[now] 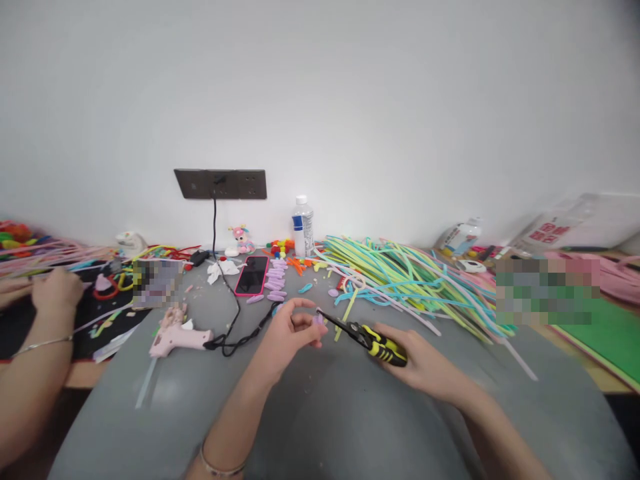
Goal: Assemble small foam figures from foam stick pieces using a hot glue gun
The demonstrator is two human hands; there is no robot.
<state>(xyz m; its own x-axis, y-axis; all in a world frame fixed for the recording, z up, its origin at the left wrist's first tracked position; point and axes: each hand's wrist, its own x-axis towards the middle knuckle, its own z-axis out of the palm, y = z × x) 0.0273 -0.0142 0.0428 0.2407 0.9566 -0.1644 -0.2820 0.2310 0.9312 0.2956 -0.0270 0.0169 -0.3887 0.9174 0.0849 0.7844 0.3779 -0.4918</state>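
My left hand [290, 330] pinches a small purple pipe-cleaner piece [318, 320] between thumb and fingers, just above the grey table [320, 413]. My right hand [420, 360] grips yellow-and-black pliers [373, 339], and the pliers' dark tip points left and reaches the purple piece. Several similar purple pieces [275, 280] lie in a row beyond my left hand, beside a pink-cased phone [252, 275].
A pink glue gun [177, 335] with a black cord lies to the left. A big pile of coloured pipe cleaners [400, 273] spreads to the right. A water bottle [303, 227] stands by the wall. Another person's hand [55, 290] works at far left.
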